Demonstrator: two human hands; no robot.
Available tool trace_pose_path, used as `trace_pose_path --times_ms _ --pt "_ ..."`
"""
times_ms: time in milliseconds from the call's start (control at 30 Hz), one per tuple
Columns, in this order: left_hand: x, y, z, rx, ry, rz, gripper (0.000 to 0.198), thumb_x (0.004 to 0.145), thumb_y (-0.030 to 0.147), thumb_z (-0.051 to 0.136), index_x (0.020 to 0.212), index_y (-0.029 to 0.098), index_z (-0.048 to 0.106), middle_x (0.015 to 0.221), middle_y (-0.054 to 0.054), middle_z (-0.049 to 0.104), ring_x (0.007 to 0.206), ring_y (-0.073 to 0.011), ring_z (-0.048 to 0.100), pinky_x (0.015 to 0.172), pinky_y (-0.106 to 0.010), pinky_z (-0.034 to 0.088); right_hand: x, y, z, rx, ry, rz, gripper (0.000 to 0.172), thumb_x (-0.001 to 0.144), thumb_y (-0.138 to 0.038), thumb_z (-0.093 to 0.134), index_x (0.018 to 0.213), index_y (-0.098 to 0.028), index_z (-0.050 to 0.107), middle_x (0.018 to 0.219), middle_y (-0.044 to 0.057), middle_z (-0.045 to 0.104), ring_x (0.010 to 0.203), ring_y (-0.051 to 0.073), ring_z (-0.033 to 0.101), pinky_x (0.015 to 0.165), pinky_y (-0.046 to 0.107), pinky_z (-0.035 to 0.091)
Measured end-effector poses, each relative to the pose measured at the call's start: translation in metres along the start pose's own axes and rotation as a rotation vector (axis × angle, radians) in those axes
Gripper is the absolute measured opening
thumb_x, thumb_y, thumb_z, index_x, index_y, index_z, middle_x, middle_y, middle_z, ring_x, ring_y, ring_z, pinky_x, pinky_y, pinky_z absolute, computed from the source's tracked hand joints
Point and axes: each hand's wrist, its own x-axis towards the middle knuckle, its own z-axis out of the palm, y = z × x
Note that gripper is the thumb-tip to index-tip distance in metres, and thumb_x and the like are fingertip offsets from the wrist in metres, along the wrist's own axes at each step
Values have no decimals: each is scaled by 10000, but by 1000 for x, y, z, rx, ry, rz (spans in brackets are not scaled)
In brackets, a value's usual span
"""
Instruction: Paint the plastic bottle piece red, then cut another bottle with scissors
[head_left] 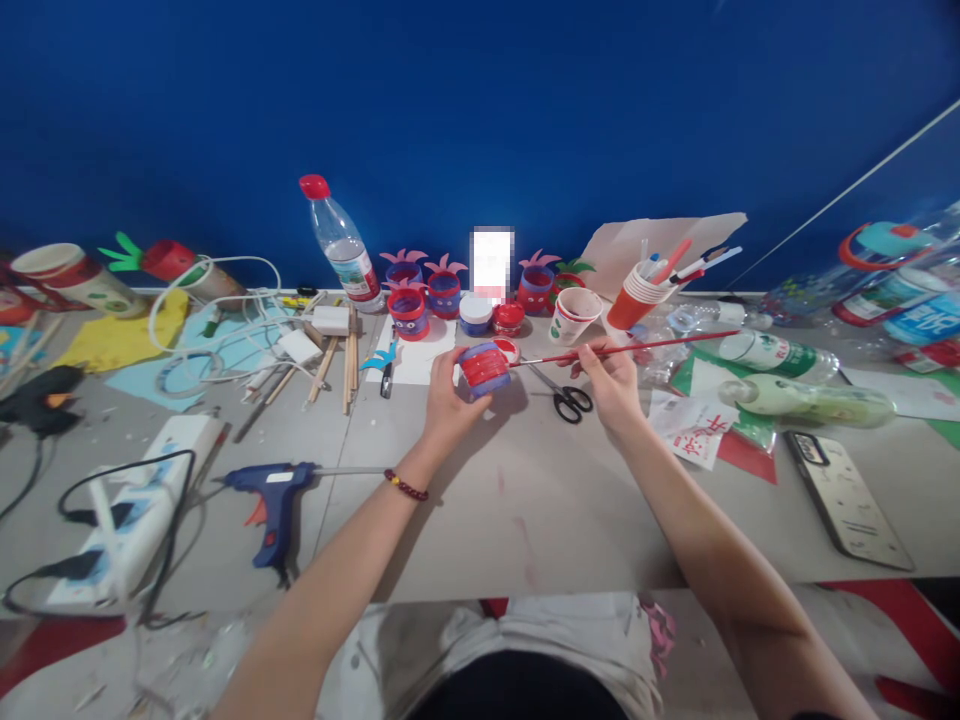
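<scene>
My left hand (448,405) is closed round a small cup (485,369) painted red in the middle with blue-purple bands at both ends, held tilted above the table. In my right hand (609,380) is a long red paintbrush (637,348), its tip close to the painted cup; whether it touches I cannot tell. Just behind the cup lies a round red lid (507,350). A red paint jar (508,319) and a white-lidded jar (476,314) stand beyond it. Black-handled scissors (572,404) lie between my hands.
Several painted cups with leafy tops, such as a red-banded one (408,316), stand at the back near a water bottle (346,250). To the left are a blue glue gun (274,505) and a power strip (142,515). A pen cup (637,295) and a phone (847,498) are on the right.
</scene>
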Motion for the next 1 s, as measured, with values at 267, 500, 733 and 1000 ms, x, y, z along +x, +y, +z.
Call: trace_pose_path --times_ms 267,500,733,1000 --pt "0 1 1 22 -20 37 667 626 90 726 1220 271 484 1172 -55 562 1129 -254 584 986 -450 515 -12 -6 10 54 -48 93 361 800 -552 721 795 -225 568 696 6 709 571 120 574 576 269 481" --pt "-1 4 3 34 -36 85 580 687 156 742 1207 236 498 1177 -68 566 1128 -256 572 974 -451 513 -15 -8 16 -8 -98 107 413 768 -621 708 793 -229 579 641 8 689 540 133 580 538 272 486" --pt "-1 5 1 63 -45 57 595 661 144 737 1191 242 487 1159 -62 572 1118 -256 582 965 -445 517 -11 -10 13 -35 -71 96 443 743 -645 715 777 -227 572 608 -2 671 494 126 572 506 263 478" --pt "1 3 1 38 -37 59 635 631 102 717 1199 257 481 1160 -58 579 1117 -264 579 969 -464 499 -4 1 4 -41 -15 104 424 751 -608 726 803 -206 603 681 31 714 556 131 599 520 259 476"
